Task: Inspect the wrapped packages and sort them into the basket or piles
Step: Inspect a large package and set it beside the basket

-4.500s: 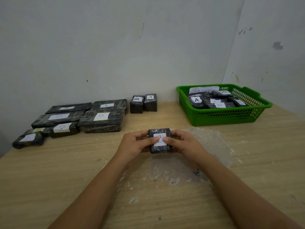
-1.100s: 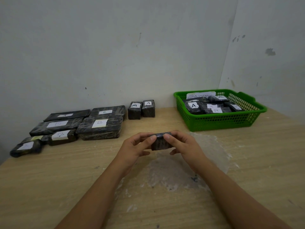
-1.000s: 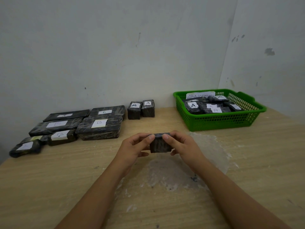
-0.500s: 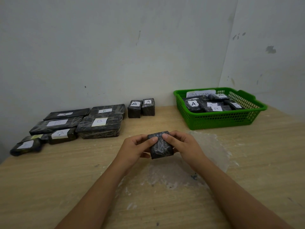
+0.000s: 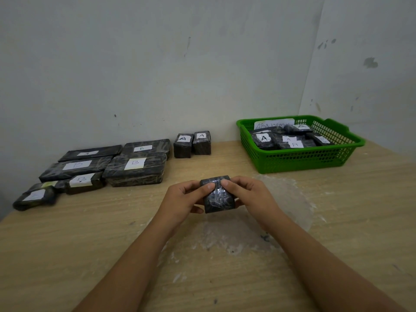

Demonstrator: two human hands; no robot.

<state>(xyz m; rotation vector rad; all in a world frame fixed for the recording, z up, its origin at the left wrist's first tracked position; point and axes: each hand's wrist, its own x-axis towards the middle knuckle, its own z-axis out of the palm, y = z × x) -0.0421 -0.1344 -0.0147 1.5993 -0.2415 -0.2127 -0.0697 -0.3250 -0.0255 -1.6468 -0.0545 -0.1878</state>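
Both hands, left (image 5: 183, 200) and right (image 5: 249, 194), grip a small dark wrapped package (image 5: 218, 194) between thumbs and fingers, above the desk (image 5: 67, 244). Labelled packages (image 5: 135, 168) lie far left; the green basket (image 5: 301, 159) sits far right

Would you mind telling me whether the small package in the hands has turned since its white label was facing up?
Yes: the small package has flipped, label hidden, above the same pale patch.

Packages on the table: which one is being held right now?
The small dark package, lifted between the left hand and right hand; all others lie on the table or in the green basket.
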